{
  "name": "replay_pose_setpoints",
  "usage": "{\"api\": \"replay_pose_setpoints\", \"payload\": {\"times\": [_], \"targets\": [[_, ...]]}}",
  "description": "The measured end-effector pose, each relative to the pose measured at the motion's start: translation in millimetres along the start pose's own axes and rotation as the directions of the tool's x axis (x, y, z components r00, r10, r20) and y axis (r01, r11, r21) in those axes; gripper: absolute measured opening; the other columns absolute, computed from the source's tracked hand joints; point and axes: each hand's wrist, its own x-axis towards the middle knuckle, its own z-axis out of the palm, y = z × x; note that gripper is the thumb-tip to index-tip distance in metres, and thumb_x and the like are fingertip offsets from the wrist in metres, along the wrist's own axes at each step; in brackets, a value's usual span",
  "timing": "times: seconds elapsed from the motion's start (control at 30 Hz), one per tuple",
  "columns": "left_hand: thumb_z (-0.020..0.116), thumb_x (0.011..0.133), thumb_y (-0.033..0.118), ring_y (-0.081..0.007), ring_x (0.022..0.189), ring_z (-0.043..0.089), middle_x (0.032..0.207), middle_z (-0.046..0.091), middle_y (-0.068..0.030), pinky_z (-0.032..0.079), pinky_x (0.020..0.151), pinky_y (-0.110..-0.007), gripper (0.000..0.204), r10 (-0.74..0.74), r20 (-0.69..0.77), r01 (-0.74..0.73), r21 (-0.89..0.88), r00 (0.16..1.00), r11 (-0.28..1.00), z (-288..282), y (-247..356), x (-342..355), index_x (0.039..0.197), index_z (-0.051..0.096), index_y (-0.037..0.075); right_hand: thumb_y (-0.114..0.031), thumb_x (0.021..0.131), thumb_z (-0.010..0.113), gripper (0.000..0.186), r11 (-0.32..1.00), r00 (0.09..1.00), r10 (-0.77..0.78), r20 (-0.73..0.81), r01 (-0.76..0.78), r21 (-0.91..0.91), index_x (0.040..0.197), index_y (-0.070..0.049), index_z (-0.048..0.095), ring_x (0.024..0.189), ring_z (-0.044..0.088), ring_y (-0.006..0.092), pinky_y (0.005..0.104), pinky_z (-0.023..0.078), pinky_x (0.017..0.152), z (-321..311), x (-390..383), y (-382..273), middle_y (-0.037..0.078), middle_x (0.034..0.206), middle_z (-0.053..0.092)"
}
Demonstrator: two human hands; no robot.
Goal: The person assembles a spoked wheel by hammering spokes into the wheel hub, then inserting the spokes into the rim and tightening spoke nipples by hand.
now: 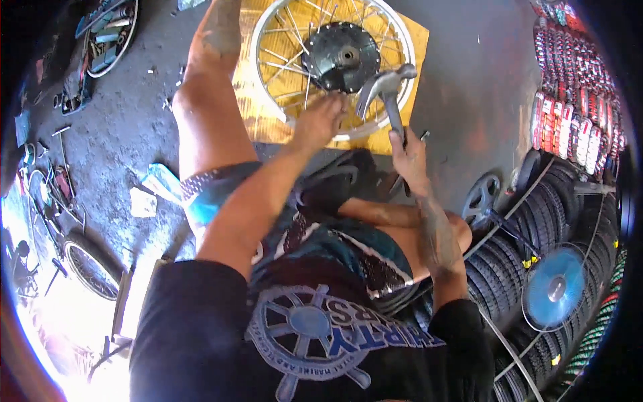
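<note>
A wheel (406, 41) with a silver rim and thin spokes lies flat in front of me, with a black drum hub (340, 57) in its middle. My right hand (408, 161) grips the handle of a claw hammer (387, 86), whose head is over the wheel's near right rim. My left hand (324, 122) is over the near part of the wheel, just below the hub, with its fingers curled together. Whatever those fingers hold, if anything, cannot be made out. Under the wheel is a yellow board (416, 39), partly covered by my left leg.
Stacked black tyres (502, 281) stand at the right, with a blue-bladed fan (554, 287) in front. Above them hang red and white packages (569, 127). At the left are a loose wheel (90, 266), scattered tools and a round tray of parts (112, 37) on the dark floor.
</note>
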Motion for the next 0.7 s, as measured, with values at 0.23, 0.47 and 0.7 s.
{"api": "replay_pose_setpoints", "payload": {"times": [0.23,0.47,0.7], "targets": [[0.058,0.089,0.018,-0.0327,0.087,0.066,0.098,0.068,-0.0156,0.053,0.074,-0.042,0.019,-0.227,-0.137,0.218,-0.082,0.964,0.973,-21,-26,26,0.104,0.067,0.01,-0.037,0.09,0.062,0.038,0.999,0.999,-0.041,0.031,0.041,0.0,0.085,0.001,0.057,0.063,0.061,0.0432,0.0455,0.045,0.054,-4,-13,5,0.024,0.062,0.056],[0.056,0.089,0.017,-0.036,0.103,0.06,0.11,0.065,-0.0158,0.049,0.087,-0.043,0.023,-0.434,0.033,0.434,-0.133,0.901,0.891,0,-33,19,0.11,0.064,0.012,-0.031,0.087,0.064,0.032,0.973,0.972,-0.221,0.084,0.214,0.088,0.092,0.0,0.059,0.07,0.062,0.0425,0.0457,0.048,0.059,10,-25,1,0.023,0.07,0.061],[0.051,0.089,0.017,-0.0335,0.1,0.062,0.11,0.064,-0.0147,0.05,0.086,-0.039,0.029,-0.342,0.075,0.347,-0.061,0.937,0.936,19,-63,17,0.117,0.061,0.016,-0.031,0.086,0.065,0.033,0.973,0.949,-0.232,0.211,0.228,0.042,0.095,0.001,0.059,0.07,0.063,0.0433,0.0469,0.049,0.06,39,11,-19,0.023,0.071,0.061]]}}
